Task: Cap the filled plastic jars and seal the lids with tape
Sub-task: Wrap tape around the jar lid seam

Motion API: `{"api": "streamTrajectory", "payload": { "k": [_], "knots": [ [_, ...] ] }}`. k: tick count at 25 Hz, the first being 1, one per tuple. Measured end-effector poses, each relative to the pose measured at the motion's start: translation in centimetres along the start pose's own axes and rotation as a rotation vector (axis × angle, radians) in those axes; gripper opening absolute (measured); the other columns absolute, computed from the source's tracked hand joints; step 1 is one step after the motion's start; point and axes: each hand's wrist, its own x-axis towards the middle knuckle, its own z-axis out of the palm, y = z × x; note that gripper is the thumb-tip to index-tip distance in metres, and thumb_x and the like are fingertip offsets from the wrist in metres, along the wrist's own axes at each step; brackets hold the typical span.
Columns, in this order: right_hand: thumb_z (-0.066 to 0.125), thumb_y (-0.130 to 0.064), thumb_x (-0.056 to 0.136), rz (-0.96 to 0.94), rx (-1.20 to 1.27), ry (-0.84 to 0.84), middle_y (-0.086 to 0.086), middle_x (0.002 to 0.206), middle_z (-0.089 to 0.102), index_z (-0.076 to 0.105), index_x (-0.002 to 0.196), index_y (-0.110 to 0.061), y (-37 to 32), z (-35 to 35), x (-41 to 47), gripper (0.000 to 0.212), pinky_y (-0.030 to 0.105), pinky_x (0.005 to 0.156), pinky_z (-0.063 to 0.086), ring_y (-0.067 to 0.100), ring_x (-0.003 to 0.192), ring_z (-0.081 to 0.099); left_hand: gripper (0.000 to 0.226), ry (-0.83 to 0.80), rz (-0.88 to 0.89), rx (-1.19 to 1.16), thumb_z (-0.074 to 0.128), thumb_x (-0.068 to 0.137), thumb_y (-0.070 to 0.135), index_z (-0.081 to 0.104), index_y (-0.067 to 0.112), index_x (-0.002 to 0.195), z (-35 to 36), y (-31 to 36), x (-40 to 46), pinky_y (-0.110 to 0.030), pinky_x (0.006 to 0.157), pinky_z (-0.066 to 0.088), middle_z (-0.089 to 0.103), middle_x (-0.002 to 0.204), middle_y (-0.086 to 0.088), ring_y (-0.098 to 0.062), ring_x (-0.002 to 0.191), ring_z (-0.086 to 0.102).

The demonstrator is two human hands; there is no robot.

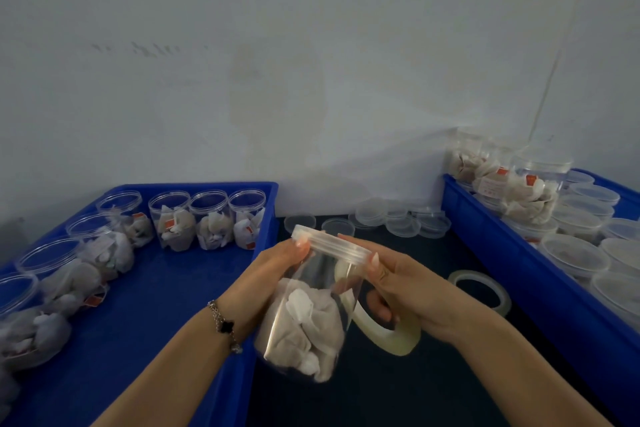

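Head view. At lower centre of the frame, a clear round plastic jar (311, 319) filled with grey-white pouches is held tilted above the dark table (398, 392), its clear ribbed screw lid (330, 244) on the mouth. The left hand (277, 274), a beaded bracelet (223, 324) on its wrist, grips the jar's upper wall from the left, fingertips curled against the lid's rim. The right hand (405, 291) touches the lid's right edge with thumb and forefinger, while its lower fingers are hooked through the core of a pale yellowish roll of clear tape (384, 329), just right of the jar; whether a strip already reaches the lid cannot be told. A second roll of clear tape (481, 291) lies flat on the table at right centre. At left, a blue plastic tray (156, 305) holds a row of open filled jars (207, 218) along its far and left edges. At right, another blue tray (519, 253) holds capped jars (575, 253), some stacked. Loose clear lids (401, 218) lie heaped on the table between the trays, against the white wall (311, 62).
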Motion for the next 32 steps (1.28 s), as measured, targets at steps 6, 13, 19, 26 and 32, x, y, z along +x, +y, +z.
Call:
{"api": "streamTrajectory", "payload": {
  "k": [6, 13, 19, 26, 32],
  "knots": [
    [0.051, -0.059, 0.076, 0.028, 0.066, 0.33, 0.007, 0.084, 0.073, 0.068, 0.104, -0.039, -0.4, 2.3, 0.6, 0.039, 0.02, 0.047, 0.039, 0.007, 0.047, 0.048, 0.056, 0.255, 0.172, 0.111, 0.049, 0.069, 0.068, 0.067, 0.019, 0.09, -0.6, -1.0, -2.3, -0.04, 0.076, 0.055, 0.071, 0.085, -0.004, -0.022, 0.079, 0.068],
    [0.057, -0.045, 0.089, 0.108, -0.059, 0.465, 0.004, 0.087, 0.07, 0.047, 0.132, -0.036, -0.1, 3.4, 1.6, 0.045, 0.017, 0.044, 0.04, 0.002, 0.043, 0.047, 0.09, 0.196, 0.12, 0.497, 0.072, 0.036, 0.07, 0.038, 0.033, 0.111, 1.8, -1.7, -2.9, -0.021, 0.076, 0.049, 0.048, 0.11, 0.013, -0.006, 0.098, 0.054],
    [0.068, -0.05, 0.075, 0.074, -0.25, 0.322, -0.003, 0.074, 0.072, 0.029, 0.124, -0.058, -0.9, 0.9, -0.9, 0.062, 0.013, 0.049, 0.043, 0.001, 0.051, 0.055, 0.127, 0.332, 0.199, 0.487, 0.061, 0.028, 0.082, 0.024, 0.035, 0.139, 0.3, -1.5, -2.5, -0.018, 0.077, 0.044, 0.047, 0.104, 0.027, 0.001, 0.091, 0.053],
    [0.022, -0.068, 0.081, -0.177, -0.961, 0.451, -0.027, 0.074, 0.058, 0.046, 0.113, -0.049, -1.9, 1.1, -3.7, 0.044, 0.018, 0.05, 0.046, -0.001, 0.059, 0.058, 0.118, 0.333, 0.201, 0.749, 0.056, 0.051, 0.081, -0.02, 0.053, 0.137, 0.1, -1.9, -2.1, -0.035, 0.093, 0.049, 0.051, 0.131, 0.009, -0.013, 0.111, 0.054],
    [0.03, -0.054, 0.089, -0.401, -1.289, 0.574, -0.013, 0.046, 0.047, 0.058, 0.1, -0.033, -3.7, 2.3, -4.6, 0.037, 0.019, 0.034, 0.043, 0.005, 0.04, 0.049, 0.117, 0.404, 0.272, 0.738, 0.056, 0.049, 0.078, -0.006, 0.048, 0.144, -0.4, -1.2, -2.4, -0.03, 0.087, 0.048, 0.052, 0.117, 0.014, -0.01, 0.1, 0.053]
  ]
}}
